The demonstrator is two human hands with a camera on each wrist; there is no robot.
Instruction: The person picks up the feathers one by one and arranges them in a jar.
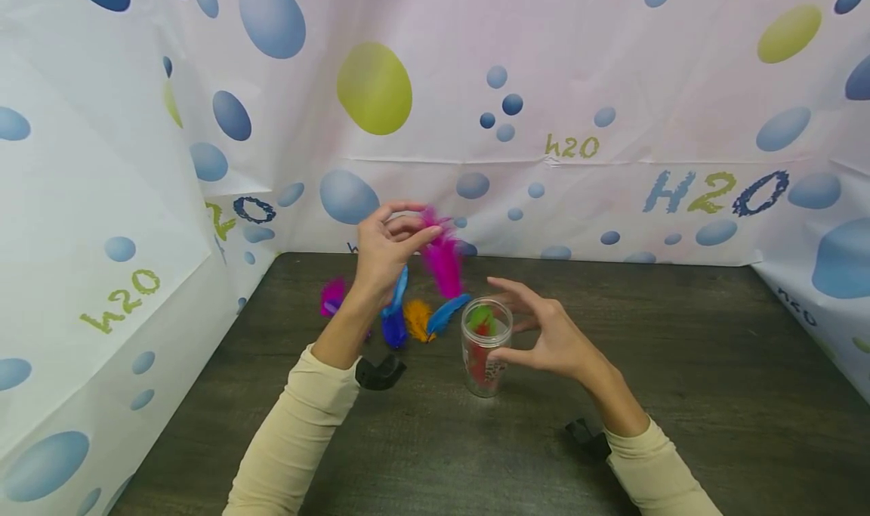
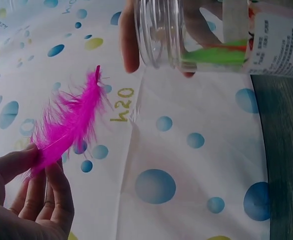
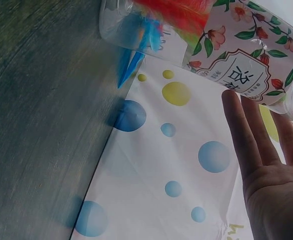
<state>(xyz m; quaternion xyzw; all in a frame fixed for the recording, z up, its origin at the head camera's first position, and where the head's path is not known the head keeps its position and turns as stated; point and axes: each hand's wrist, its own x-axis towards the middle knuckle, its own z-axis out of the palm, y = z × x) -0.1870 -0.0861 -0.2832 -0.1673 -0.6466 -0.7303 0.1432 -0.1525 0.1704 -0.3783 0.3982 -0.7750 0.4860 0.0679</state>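
My left hand (image 1: 386, 248) pinches a magenta feather (image 1: 443, 265) between thumb and fingers, raised behind and left of the jar. In the left wrist view the feather (image 2: 69, 127) points up from the fingertips, its fluff spread out. A clear open-topped jar (image 1: 469, 372) stands upright on the table, holding a green feather (image 1: 482, 318) and a red feather (image 1: 478, 361). My right hand (image 1: 553, 342) is beside the jar, thumb at its near side and fingers behind the rim. Straight fingers reach the jar's flowered label (image 3: 236, 75) in the right wrist view.
Left of the jar on the dark table (image 1: 652, 350) lie loose feathers: a light blue feather (image 1: 448, 314), an orange feather (image 1: 418, 319), a dark blue feather (image 1: 394, 331) and a magenta feather (image 1: 332, 292), partly hidden by the left arm. A dotted white sheet (image 1: 435, 70) hangs behind.
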